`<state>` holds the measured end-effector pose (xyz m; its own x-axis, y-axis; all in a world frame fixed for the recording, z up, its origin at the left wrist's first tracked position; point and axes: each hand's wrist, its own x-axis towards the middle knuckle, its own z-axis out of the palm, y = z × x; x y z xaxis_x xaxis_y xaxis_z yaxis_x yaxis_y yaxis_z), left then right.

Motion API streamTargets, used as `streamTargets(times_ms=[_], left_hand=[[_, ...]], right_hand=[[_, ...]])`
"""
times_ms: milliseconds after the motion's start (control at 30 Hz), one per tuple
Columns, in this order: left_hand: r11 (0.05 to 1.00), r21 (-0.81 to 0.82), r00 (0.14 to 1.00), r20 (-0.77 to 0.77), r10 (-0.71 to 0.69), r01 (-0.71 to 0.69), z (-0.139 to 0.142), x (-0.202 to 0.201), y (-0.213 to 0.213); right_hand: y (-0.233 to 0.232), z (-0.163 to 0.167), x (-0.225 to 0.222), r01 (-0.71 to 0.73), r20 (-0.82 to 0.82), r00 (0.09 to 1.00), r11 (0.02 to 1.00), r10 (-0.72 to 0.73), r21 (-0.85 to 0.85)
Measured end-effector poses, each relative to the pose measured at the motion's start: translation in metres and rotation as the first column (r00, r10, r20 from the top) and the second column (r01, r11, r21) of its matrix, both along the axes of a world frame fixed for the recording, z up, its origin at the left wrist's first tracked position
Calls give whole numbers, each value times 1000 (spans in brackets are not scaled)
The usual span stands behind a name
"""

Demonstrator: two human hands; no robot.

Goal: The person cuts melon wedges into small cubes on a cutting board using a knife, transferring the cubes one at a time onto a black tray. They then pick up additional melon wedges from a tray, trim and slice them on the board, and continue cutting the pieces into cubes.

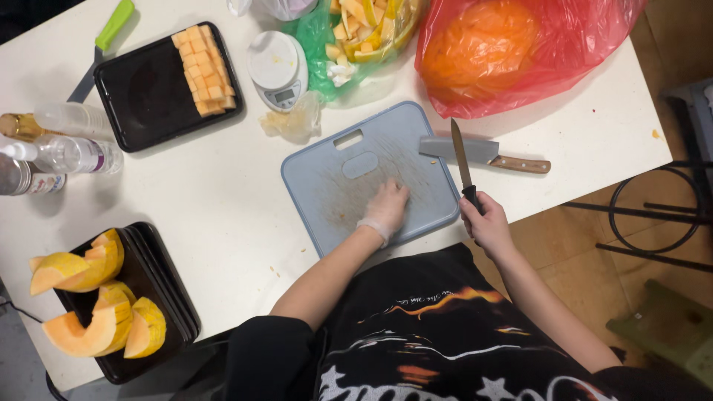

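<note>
Knife [461, 160] in my right hand [486, 226], centre right of the frame: the hand is closed around the dark handle, and the narrow blade points toward the top of the frame, its long axis nearly vertical, crossing the right edge of the grey cutting board [368, 174]. My left hand [386, 208] lies palm down on the lower middle of the board, gloved, fingers loosely spread and holding nothing that I can see; its forearm runs in from the lower left. A cleaver [483, 152] with a wooden handle lies crosswise behind the knife blade, its long axis nearly horizontal. Pumpkin wedges [96, 304] sit on a black tray [174, 297] at lower left, well apart from both hands; the left hand is the nearer. Cut pumpkin strips [204, 70] fill a second tray [141, 96] at upper left.
</note>
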<state>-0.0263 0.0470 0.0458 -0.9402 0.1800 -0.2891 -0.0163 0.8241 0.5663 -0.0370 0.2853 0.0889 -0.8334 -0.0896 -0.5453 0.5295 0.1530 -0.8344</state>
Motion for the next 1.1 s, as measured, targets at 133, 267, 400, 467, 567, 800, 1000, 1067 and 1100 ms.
streamTargets(times_ms=[133, 267, 400, 467, 567, 800, 1000, 1067, 1100], left_hand=[[998, -50, 999, 26, -28, 29, -8, 1, -1], [999, -5, 997, -64, -33, 32, -6, 2, -10], [999, -36, 999, -50, -16, 14, -1, -2, -7], [999, -48, 1000, -25, -8, 7, 4, -6, -3], [998, -66, 999, 45, -19, 22, 12, -10, -6], [996, -58, 997, -27, -67, 65, 9, -8, -7], [971, -200, 987, -66, -145, 129, -1, -19, 0], [977, -172, 985, -95, -141, 123, -1, -21, -2], [986, -125, 986, -113, -125, 110, 1, -22, -6]], right_hand=[[1, 0, 5, -23, -22, 999, 1000, 23, -6], [-3, -1, 6, -43, -32, 999, 999, 42, -4], [-10, -1, 9, -60, -3, 998, 997, 61, 46], [-12, -1, 9, -73, -10, 997, 997, 74, 27], [-17, -1, 8, -80, -6, 997, 996, 81, 27], [-23, 4, 0, -79, 8, 997, 995, 79, 53], [-32, 3, -5, -83, -29, 996, 997, 83, 5], [-34, 2, -6, -78, -33, 996, 997, 78, -14], [-33, 1, -5, -74, -34, 997, 997, 74, -22]])
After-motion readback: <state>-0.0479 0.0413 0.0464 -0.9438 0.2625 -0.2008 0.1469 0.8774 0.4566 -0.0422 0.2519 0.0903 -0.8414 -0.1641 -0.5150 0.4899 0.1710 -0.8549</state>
